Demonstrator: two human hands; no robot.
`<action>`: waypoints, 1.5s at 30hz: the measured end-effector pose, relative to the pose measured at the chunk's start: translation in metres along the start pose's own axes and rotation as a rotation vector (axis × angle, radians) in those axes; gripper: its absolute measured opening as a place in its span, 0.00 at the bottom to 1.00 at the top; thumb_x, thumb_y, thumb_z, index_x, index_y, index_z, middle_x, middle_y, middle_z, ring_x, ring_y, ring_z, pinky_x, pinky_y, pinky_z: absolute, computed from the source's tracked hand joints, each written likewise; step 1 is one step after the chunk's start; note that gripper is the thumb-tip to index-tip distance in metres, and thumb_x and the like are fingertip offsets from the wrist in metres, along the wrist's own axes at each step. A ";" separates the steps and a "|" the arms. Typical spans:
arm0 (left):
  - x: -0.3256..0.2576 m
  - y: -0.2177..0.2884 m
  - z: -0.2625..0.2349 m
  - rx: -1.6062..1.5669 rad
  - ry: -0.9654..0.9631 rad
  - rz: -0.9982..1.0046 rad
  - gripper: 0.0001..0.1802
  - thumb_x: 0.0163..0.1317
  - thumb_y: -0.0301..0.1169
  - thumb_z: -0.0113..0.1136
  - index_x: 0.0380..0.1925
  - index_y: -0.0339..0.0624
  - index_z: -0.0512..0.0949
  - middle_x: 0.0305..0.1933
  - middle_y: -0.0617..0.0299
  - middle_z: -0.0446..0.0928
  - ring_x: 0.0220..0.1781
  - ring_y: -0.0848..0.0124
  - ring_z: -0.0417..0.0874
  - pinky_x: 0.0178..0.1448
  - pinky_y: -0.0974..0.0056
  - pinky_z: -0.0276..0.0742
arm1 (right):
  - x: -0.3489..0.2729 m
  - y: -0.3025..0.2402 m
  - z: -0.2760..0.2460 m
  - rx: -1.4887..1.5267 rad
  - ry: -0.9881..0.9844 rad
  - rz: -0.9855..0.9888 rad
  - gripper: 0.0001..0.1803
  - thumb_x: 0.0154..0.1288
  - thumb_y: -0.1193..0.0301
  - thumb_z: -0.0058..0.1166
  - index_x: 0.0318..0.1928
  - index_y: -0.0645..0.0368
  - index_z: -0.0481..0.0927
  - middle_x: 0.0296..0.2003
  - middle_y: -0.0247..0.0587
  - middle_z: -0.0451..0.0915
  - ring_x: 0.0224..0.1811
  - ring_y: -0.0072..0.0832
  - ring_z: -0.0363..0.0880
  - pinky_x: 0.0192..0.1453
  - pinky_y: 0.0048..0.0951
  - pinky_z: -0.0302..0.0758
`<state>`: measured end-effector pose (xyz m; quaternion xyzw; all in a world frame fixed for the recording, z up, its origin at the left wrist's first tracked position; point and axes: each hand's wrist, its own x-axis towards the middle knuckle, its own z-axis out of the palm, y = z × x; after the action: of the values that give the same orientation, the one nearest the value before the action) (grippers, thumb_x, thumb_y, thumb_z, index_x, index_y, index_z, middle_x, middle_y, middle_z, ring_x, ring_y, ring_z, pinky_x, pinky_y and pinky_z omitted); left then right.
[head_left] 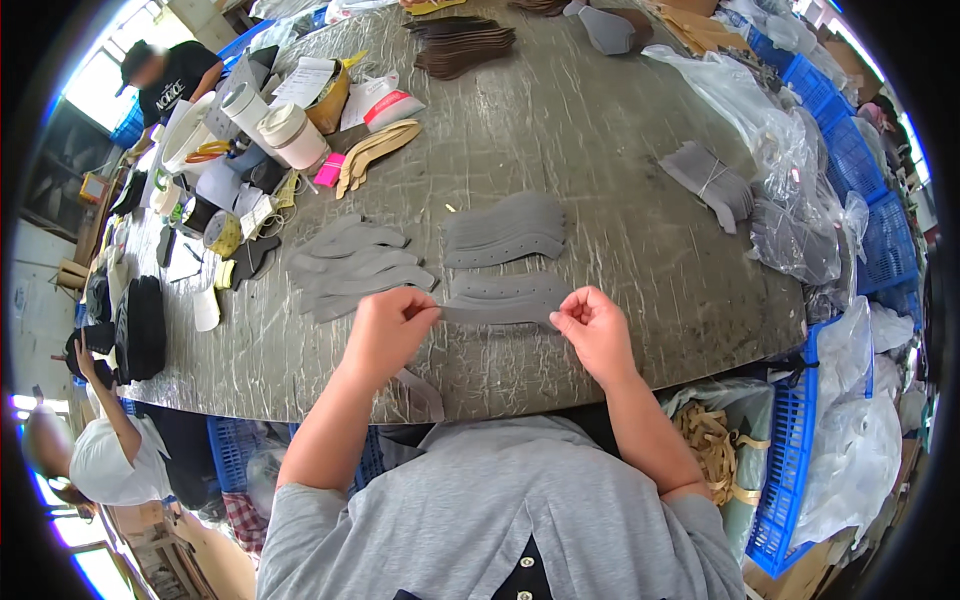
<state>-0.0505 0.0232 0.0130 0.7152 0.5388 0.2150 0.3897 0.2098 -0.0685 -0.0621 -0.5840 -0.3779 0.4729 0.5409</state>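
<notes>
My left hand, right hand apart, pinching opposite ends of curved grey strip at near edge of perforated grey pieces. Uneven pull could warp strip; brushing pieces could skew them.

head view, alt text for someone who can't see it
A person's left hand and right hand hold a gray piece at its ends over a worn table. Gray stacks lie beyond; blue crates line the right.

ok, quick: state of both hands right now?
Left hand: closed, pinching the left end of a gray strip.
Right hand: closed, thumb and fingers pinching the right end of the same strip.
</notes>
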 end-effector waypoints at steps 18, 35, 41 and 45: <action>0.039 -0.035 0.029 0.162 -0.185 -0.106 0.08 0.53 0.28 0.65 0.30 0.34 0.83 0.26 0.57 0.84 0.28 0.71 0.83 0.36 0.65 0.77 | 0.010 0.014 0.004 -0.413 0.094 -0.042 0.08 0.55 0.78 0.63 0.34 0.64 0.77 0.24 0.38 0.80 0.26 0.21 0.77 0.31 0.26 0.75; 0.042 -0.031 0.027 0.143 -0.220 -0.102 0.07 0.53 0.29 0.66 0.28 0.36 0.83 0.23 0.57 0.81 0.26 0.70 0.80 0.34 0.64 0.75 | 0.007 0.013 0.003 -0.488 0.061 -0.106 0.07 0.56 0.82 0.62 0.31 0.63 0.76 0.25 0.31 0.77 0.26 0.14 0.72 0.31 0.20 0.73; 0.043 -0.034 0.027 0.148 -0.231 -0.121 0.09 0.53 0.31 0.67 0.31 0.37 0.84 0.26 0.51 0.82 0.30 0.60 0.84 0.38 0.59 0.78 | 0.002 0.011 0.003 -0.487 0.071 -0.145 0.06 0.54 0.78 0.63 0.32 0.64 0.78 0.25 0.43 0.82 0.27 0.29 0.81 0.33 0.29 0.77; 0.042 -0.034 0.029 0.183 -0.214 -0.107 0.09 0.52 0.32 0.67 0.31 0.38 0.84 0.29 0.51 0.83 0.33 0.56 0.85 0.41 0.57 0.78 | 0.001 0.005 0.005 -0.516 0.062 -0.133 0.06 0.54 0.79 0.62 0.32 0.64 0.77 0.25 0.43 0.82 0.28 0.30 0.82 0.34 0.30 0.77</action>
<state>-0.0362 0.0571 -0.0360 0.7368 0.5490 0.0667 0.3891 0.2046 -0.0670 -0.0665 -0.6905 -0.5067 0.3066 0.4154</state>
